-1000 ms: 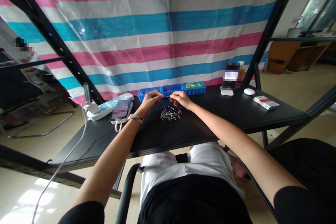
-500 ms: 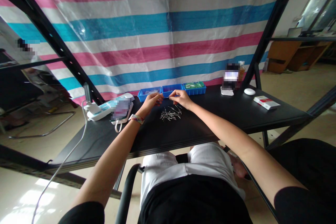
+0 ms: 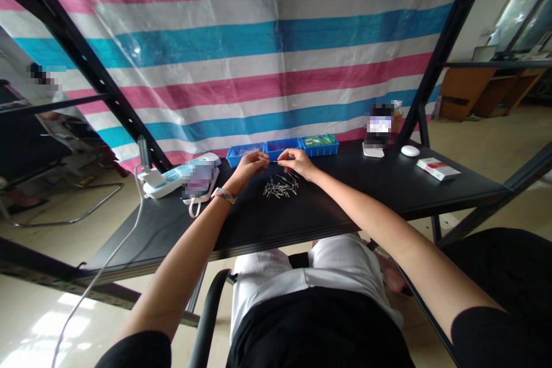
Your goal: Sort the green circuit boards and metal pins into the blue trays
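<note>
My left hand [image 3: 249,165] and my right hand [image 3: 297,162] are raised a little above the black table [image 3: 345,195], close together, fingers pinched. Between their fingertips runs a thin metal pin [image 3: 272,161], too small to make out in detail. A loose pile of several similar small metal parts [image 3: 280,187] lies on the table just below and in front of my hands. Behind my hands stand three blue bins [image 3: 282,148] in a row; the right one holds green pieces [image 3: 319,140].
A white and blue device [image 3: 166,181] with a cable lies at the left, beside a blurred object. At the right are a blurred item on a white base [image 3: 373,151], a white oval object [image 3: 409,150] and a red-and-white box [image 3: 437,168]. Striped tarpaulin hangs behind the black frame.
My hands have drawn slightly closer together over the pile, still pinching the thin piece. Nothing else has moved.
</note>
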{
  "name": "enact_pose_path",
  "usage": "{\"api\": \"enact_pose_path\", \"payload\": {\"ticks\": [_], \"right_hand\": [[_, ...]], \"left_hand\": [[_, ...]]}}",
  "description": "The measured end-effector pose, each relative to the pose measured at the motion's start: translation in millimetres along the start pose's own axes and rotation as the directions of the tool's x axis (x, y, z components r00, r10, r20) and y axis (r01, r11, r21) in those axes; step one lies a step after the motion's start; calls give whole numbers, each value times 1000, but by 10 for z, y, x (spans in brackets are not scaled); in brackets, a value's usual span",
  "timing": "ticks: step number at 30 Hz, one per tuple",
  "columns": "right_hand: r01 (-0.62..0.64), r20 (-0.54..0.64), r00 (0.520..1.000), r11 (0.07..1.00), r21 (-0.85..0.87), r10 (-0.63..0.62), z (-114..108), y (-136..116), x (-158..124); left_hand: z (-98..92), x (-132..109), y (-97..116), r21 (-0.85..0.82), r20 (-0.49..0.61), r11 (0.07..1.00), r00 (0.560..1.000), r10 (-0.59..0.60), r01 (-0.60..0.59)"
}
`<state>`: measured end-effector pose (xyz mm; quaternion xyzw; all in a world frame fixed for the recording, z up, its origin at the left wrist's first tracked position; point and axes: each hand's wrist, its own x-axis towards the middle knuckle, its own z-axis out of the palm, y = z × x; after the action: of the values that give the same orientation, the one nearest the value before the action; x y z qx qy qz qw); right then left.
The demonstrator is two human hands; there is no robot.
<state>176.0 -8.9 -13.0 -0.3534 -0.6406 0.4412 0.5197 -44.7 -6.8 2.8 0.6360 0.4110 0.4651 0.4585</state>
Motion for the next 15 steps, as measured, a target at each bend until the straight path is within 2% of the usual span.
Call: {"api": "enact_pose_path", "payload": {"ticks": [9, 13, 15], "right_hand": [[-49, -21, 999, 998, 34, 50, 12, -12, -14], [-5, -33, 999, 1000, 15, 6, -8, 28, 30], [37, -86, 996, 999, -15, -38, -43, 57, 64]], "left_hand": [[-5, -2, -25, 28, 28, 999, 999, 38, -39], [2, -1, -22, 45, 42, 998, 998, 37, -39], [-6, 19, -40, 74, 44, 997, 999, 33, -36]]}}
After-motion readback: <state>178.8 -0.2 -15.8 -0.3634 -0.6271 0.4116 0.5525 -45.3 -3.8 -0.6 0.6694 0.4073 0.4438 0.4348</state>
